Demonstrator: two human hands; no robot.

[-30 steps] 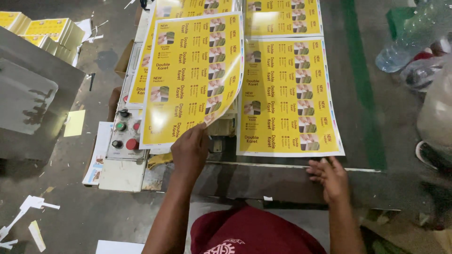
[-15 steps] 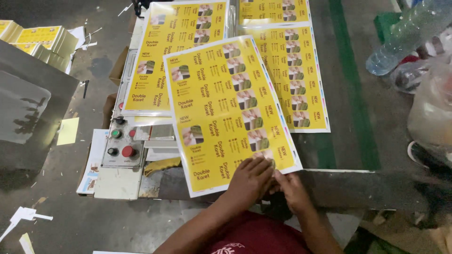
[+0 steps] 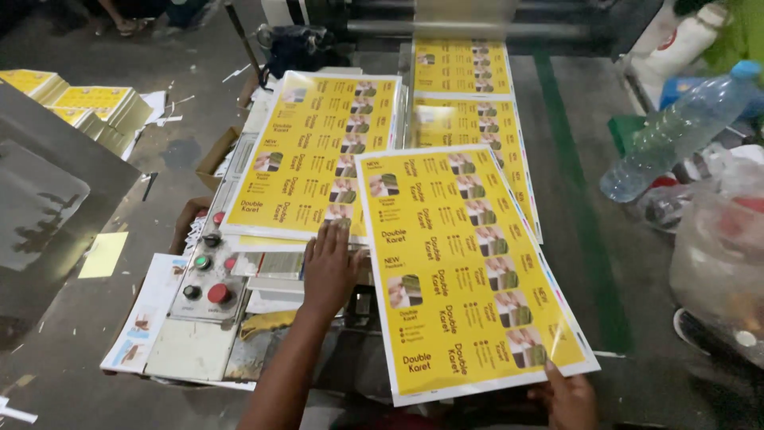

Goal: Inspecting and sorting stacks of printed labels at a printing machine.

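Note:
A glossy yellow printed sheet [image 3: 465, 263] lies tilted over the machine bed, its near right corner held by my right hand [image 3: 569, 396]. My left hand [image 3: 330, 267] rests flat, fingers spread, on the near edge of a second yellow sheet [image 3: 318, 155] that tops a stack on the left. More yellow sheets [image 3: 469, 95] run back along the bed toward the rollers.
A control box [image 3: 205, 279] with red, green and black buttons sits left of my left hand. A plastic water bottle [image 3: 676, 131] and a bag [image 3: 720, 239] are at the right. Stacks of yellow sheets [image 3: 87, 107] stand far left beside a grey metal panel [image 3: 48, 207].
The sheet slid toward me and to the right with my right hand at its corner. My left hand left it and moved left onto the stack.

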